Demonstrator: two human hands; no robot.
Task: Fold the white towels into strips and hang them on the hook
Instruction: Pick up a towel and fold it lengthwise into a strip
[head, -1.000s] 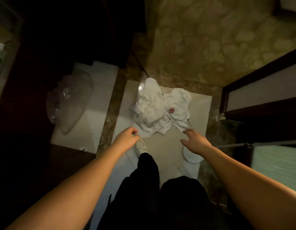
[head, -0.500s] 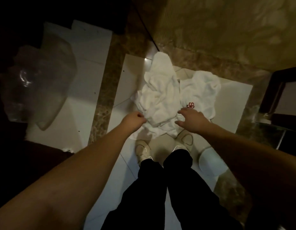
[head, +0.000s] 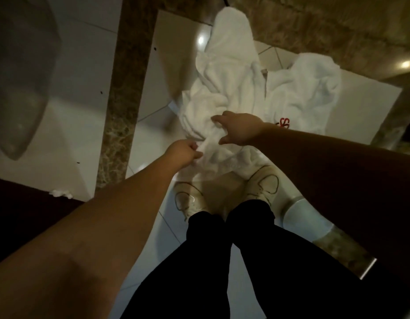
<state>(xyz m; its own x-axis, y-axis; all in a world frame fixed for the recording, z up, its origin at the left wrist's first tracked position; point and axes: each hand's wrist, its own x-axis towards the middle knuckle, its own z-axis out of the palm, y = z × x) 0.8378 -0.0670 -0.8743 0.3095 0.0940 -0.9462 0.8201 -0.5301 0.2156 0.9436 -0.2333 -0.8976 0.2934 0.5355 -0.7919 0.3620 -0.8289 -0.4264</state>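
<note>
The white towels (head: 224,107) lie in a crumpled heap on the pale tiled floor (head: 153,72), just beyond the person's shoes (head: 224,189); one piece at the right of the heap carries a red emblem (head: 283,123). The left hand (head: 184,153) is closed at the near edge of the heap, its fingers (head: 196,155) pinching a fold of cloth. The right hand (head: 239,130) rests on the middle of the pile with its fingers (head: 219,118) curled and partly spread, thumb apart, gathering fabric but not yet clearly closed on it.

This looks like the very first step: picking one towel out of the pile. No folding has begun, and no hook is in view. The next move calls for both hands to secure the same towel, lift it free of the others, and find its corners so it can be shaken flat and folded lengthwise into a strip.
</note>
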